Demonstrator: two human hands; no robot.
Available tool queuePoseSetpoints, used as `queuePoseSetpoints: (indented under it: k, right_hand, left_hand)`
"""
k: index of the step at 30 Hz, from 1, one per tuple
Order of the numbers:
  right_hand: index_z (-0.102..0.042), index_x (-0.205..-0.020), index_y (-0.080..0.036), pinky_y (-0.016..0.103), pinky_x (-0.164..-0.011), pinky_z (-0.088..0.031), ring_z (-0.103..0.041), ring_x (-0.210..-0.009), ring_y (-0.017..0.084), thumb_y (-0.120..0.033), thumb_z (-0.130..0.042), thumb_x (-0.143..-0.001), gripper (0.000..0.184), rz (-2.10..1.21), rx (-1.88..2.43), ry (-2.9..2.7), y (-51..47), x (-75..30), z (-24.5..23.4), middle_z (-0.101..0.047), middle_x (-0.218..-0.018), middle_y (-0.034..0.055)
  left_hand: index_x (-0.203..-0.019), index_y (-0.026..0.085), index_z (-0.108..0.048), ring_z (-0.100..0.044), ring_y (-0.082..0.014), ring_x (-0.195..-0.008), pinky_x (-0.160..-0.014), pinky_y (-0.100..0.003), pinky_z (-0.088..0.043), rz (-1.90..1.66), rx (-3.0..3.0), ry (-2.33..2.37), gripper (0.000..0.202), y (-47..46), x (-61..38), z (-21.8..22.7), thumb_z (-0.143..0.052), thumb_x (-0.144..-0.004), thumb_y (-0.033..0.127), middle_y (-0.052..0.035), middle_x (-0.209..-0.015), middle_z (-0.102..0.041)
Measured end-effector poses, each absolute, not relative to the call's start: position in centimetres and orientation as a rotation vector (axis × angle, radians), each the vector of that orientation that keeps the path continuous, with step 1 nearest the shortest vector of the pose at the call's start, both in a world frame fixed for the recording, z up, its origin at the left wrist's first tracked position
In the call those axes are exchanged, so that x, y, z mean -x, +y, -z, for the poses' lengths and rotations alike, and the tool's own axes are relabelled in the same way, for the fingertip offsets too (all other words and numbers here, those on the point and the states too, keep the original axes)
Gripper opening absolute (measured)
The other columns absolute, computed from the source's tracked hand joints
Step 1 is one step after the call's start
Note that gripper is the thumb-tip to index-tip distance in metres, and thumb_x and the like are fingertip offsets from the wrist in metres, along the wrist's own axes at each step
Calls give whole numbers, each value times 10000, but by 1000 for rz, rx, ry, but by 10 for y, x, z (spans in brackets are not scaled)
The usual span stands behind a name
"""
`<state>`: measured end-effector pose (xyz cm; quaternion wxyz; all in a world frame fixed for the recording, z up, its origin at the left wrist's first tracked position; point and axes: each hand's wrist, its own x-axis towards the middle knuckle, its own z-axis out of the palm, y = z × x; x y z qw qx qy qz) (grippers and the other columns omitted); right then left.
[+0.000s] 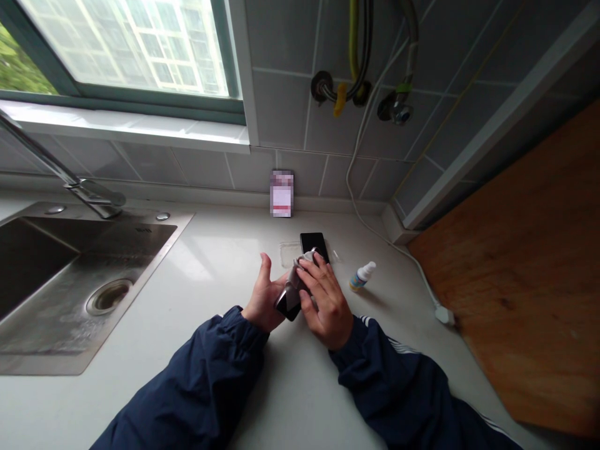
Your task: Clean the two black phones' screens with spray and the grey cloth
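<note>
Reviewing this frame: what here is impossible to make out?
Head view:
- Pixelated item against the wall tiles: blurred out, so what it is and its print are unreadable.
- Phone in the left hand: mostly covered by the right hand and its cloth; screen state hidden.
- Small bottle: label too small to read.
- Faucet: its upper end is cut off by the left edge.
</note>
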<state>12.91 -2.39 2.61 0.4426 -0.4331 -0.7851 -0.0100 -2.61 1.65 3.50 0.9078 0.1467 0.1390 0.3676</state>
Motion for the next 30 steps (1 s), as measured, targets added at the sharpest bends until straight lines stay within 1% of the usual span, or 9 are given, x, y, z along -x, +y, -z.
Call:
queuePoseSetpoints:
  k: [2, 5, 8, 12, 15, 18, 20, 25, 30]
  right_hand:
    - [-581, -1446, -136, 593, -1245, -387, -352, -1571, 325, -114, -485, -1003, 454, 11, 1058, -1933, -23, -130, -27, -584, -1516, 156]
    - [-585, -1440, -147, 618, -1240, -384, -324, -1581, 341, -116, -488, -1001, 451, -5, 1047, -1940, -23, -131, -27, -570, -1517, 164]
    - [-614, -1401, -156, 623, -1251, -359, -306, -1587, 349, -129, -500, -997, 421, -22, 1027, -1990, -26, -128, -27, -576, -1508, 156]
    - [-657, -1317, -144, 612, -1263, -340, -321, -1580, 345, -148, -533, -977, 362, -51, 959, -2063, -34, -122, -28, -604, -1472, 155]
    - [-665, -1301, -122, 594, -1276, -321, -320, -1582, 336, -151, -551, -964, 358, -56, 922, -2092, -38, -119, -29, -609, -1465, 168]
    - [-665, -1319, -124, 582, -1289, -291, -278, -1600, 327, -162, -558, -961, 376, -37, 897, -2139, -39, -119, -29, -590, -1503, 165]
    - [-659, -1350, -133, 583, -1293, -277, -238, -1614, 325, -170, -559, -965, 399, -29, 887, -2190, -39, -120, -28, -565, -1544, 152]
    - [-555, -1493, -107, 617, -1291, -252, -169, -1629, 338, -233, -548, -992, 516, -42, 857, -2356, -38, -120, -23, -454, -1644, 135]
    - [-417, -1601, -111, 698, -1262, -236, -83, -1635, 380, -399, -555, -1035, 650, 5, 976, -2449, -35, -120, -17, -328, -1699, 145]
  left_hand:
    - [-1579, 102, -458, -667, -337, -1248, -1119, -435, -463, -761, -307, 283, 1026, 16, 25, -35, -231, -929, 863, -213, -1324, -705]
    - [-1568, 102, -471, -685, -328, -1216, -1093, -426, -483, -761, -299, 286, 1014, 16, 25, -37, -191, -943, 849, -205, -1295, -719]
    - [-1542, 95, -500, -719, -318, -1142, -1015, -413, -536, -761, -260, 331, 1014, 15, 26, -42, -143, -951, 838, -199, -1221, -747]
    - [-1480, 70, -557, -755, -300, -1019, -873, -359, -589, -773, -171, 428, 1025, 13, 29, -49, -206, -932, 862, -197, -1117, -767]
    - [-1455, 84, -572, -767, -277, -931, -799, -333, -601, -801, -97, 473, 1001, 13, 30, -54, -241, -926, 867, -167, -1035, -774]
    - [-1475, 133, -553, -766, -252, -858, -817, -345, -606, -838, -89, 481, 926, 13, 32, -55, -270, -946, 838, -121, -974, -776]
    - [-1498, 162, -536, -769, -257, -861, -856, -372, -606, -865, -139, 468, 898, 15, 33, -53, -295, -948, 831, -116, -982, -779]
    - [-1582, 221, -443, -765, -340, -1009, -961, -504, -573, -897, -246, 403, 914, 19, 39, -47, -358, -921, 846, -166, -1153, -773]
    - [-1589, 225, -425, -743, -364, -1109, -1008, -536, -546, -977, -317, 375, 856, 19, 39, -47, -412, -947, 790, -181, -1257, -747]
